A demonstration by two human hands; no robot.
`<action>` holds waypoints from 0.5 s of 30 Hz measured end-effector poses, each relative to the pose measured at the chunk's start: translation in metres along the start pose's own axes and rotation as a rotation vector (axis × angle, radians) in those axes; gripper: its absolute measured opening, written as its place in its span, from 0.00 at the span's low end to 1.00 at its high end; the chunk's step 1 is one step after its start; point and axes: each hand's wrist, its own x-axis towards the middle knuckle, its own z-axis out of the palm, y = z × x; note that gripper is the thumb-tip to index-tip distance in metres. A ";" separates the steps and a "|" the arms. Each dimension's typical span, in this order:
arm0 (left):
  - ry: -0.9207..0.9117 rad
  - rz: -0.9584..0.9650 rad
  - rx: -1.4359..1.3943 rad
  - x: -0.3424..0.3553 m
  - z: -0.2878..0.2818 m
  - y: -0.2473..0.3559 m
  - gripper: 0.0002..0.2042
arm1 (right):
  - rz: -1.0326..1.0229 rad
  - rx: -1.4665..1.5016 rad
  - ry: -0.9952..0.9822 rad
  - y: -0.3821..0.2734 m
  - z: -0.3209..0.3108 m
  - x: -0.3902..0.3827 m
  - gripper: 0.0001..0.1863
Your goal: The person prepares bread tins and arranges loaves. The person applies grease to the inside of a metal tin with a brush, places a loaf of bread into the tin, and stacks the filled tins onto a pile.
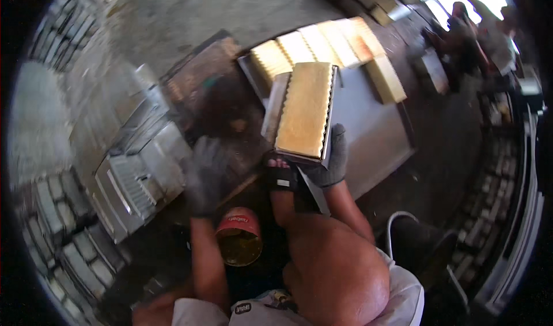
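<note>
At centre, over a grey metal table (pixel 374 136), a long tray (pixel 305 117) of pale yellow filling is held with its long axis running away from the person, far end tipped slightly right; its wavy-edged metal side shows on the right. Behind it a row of yellow blocks (pixel 322 46) lies across the table's far edge, one more block (pixel 386 79) set apart at right. Stacked grey moulds (pixel 135 176) at left are blurred. The right hand (pixel 331 159), in a grey glove, grips the tray's near right corner, fingers wrapped up its side. The left hand (pixel 206 173), gloved and motion-blurred, hangs left of the tray, touching nothing; its grip cannot be told. Below sits a red-rimmed can (pixel 239 239), partly hidden by the forearm.
</note>
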 end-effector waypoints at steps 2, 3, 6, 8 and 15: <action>-0.113 -0.039 -0.110 -0.012 -0.026 0.023 0.38 | -0.351 -0.798 0.301 -0.054 -0.038 -0.036 0.35; -0.184 -0.034 -0.196 -0.021 -0.035 0.023 0.39 | -0.490 -1.012 0.366 -0.063 -0.038 -0.043 0.33; 0.037 -0.026 -0.018 -0.017 -0.008 0.016 0.38 | -0.859 -1.362 0.650 -0.089 0.011 -0.061 0.37; 0.044 -0.056 0.007 -0.014 -0.006 0.006 0.38 | -0.737 -1.701 0.938 -0.101 -0.005 -0.058 0.41; -0.004 -0.067 0.082 -0.014 -0.006 0.006 0.36 | -0.494 -2.166 1.263 -0.118 -0.012 -0.017 0.40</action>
